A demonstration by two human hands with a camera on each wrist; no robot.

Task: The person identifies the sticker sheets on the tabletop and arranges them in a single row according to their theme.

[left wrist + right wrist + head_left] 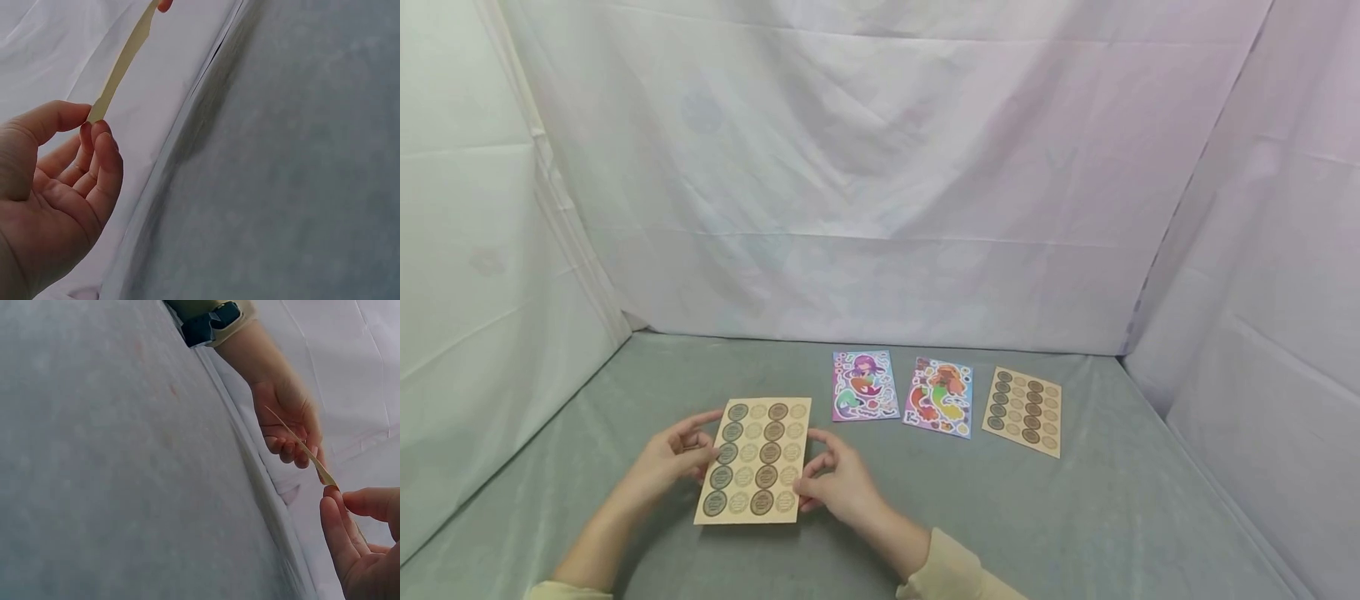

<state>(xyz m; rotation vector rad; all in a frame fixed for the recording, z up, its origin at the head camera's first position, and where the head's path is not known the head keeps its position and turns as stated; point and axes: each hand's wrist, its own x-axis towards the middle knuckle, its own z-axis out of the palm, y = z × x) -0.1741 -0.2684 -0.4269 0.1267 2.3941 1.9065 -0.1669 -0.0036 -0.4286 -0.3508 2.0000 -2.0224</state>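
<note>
With left hand [673, 454] and right hand [842, 482], pinching sheet [751, 462] thinly by opposite long edges, lengthwise forward between both grips.

White cloth walls [865, 167], grey tabletop [1112, 517]

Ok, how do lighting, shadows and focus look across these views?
Head: soft light, a faint shadow below the held sticker sheet, lettering unreadable. Left wrist: left hand crisper than the grey tabletop, dark shadow along its edge. Right wrist: grey tabletop blurry, no obvious glare.
</note>
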